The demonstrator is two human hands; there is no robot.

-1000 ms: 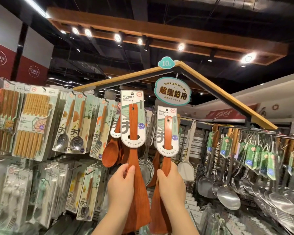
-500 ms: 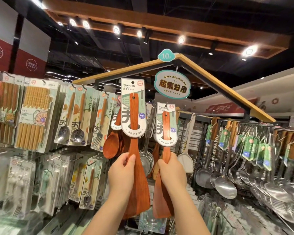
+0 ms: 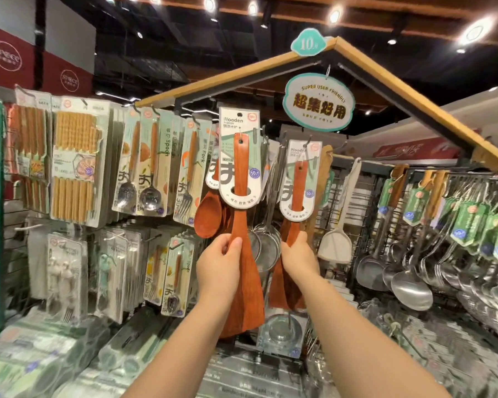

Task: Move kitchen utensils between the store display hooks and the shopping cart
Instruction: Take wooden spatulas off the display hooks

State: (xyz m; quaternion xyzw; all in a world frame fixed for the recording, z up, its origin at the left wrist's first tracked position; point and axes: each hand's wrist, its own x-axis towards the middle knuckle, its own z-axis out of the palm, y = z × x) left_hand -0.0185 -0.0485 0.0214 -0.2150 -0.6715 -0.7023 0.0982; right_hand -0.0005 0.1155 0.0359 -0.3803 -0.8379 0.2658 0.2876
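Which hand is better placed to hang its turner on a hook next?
Right, probably. The right hand grips the right turner, whose card top sits just at a hook. The left hand grips the left turner; its card hole looks empty, with no hook seen at it.

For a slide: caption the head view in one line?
Left hand holds the higher wooden turner, right hand the lower turner, beside hanging steel ladles.

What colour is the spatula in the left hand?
Reddish-brown wood: the spatula that the left hand grips, clearest in the head view.
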